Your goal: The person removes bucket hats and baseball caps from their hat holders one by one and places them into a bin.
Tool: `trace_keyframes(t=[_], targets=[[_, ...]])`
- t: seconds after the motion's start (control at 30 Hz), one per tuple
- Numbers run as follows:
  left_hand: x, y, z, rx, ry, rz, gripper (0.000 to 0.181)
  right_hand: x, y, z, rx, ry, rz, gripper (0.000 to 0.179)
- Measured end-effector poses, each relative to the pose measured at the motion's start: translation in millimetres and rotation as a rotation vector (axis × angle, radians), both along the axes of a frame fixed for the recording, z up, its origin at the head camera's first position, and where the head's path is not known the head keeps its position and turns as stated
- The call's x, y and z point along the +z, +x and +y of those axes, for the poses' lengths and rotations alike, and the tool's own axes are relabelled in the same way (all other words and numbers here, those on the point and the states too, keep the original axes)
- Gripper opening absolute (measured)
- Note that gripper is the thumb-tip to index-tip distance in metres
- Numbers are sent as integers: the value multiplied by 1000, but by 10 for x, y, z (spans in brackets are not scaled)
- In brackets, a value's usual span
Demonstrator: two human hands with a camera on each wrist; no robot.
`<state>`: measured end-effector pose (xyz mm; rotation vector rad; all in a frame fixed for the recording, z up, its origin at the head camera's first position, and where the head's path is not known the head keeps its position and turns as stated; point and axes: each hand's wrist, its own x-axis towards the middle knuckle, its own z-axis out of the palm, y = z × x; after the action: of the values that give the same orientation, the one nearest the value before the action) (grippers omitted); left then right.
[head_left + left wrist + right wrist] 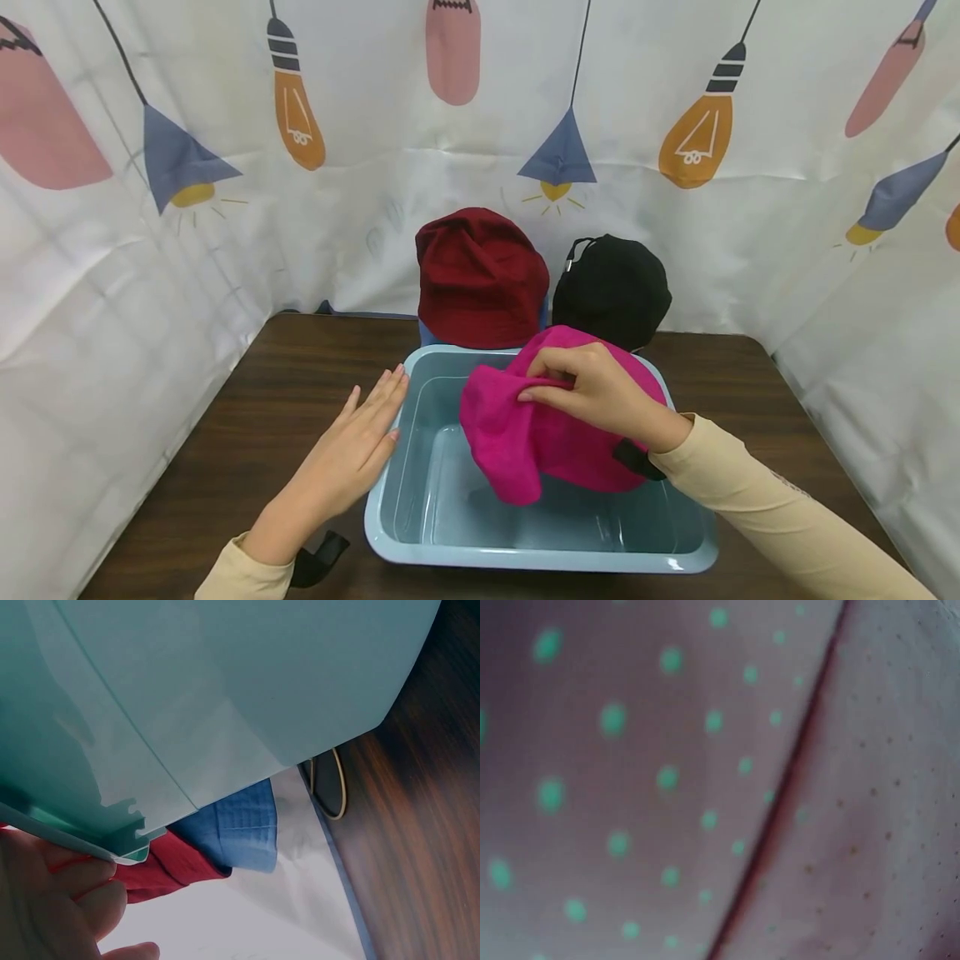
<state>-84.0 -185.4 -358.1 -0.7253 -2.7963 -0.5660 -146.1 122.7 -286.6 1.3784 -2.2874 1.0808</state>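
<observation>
In the head view my right hand (592,387) pinches the folded edge of a bright pink cloth hat (498,433), with thumb and fingers together. The hat hangs over the right half of a light blue plastic tub (540,557). My left hand (352,442) lies with straight fingers along the tub's left rim. In the left wrist view, fingers (97,892) touch the rim beside the tub's outer wall (225,682). A blurred, pale pinkish fabric with green dots (667,777) fills the right wrist view, too close to place.
Behind the tub stand a dark red bucket hat (480,279) and a black hat (615,287) with a cord. A blue denim hat (244,829) shows under the red one. The dark wooden table (225,467) is bounded by printed white curtains (360,225).
</observation>
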Motion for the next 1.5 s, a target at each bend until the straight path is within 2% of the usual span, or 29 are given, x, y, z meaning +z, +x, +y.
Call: trace_keyframes(t=[0.3,0.5,0.9,1.23,1.5], targets=[[-7,-4,-13,-10,13,17,57,-94,61,-86,-3,90,-110,20],[-10,-8,-15,-19,16,20,58,-214,81,-122,-17,174,-189,18],[-10,-8,-17,-22,22,27,58,-278,132,-157,-32,246,-261,18],[-13,-9,-18,-20,26,20,58,-346,137,-178,-14,291,-250,16],[-14,-10,-19,-19,24,15,58,-380,131,-183,0,338,-375,14]])
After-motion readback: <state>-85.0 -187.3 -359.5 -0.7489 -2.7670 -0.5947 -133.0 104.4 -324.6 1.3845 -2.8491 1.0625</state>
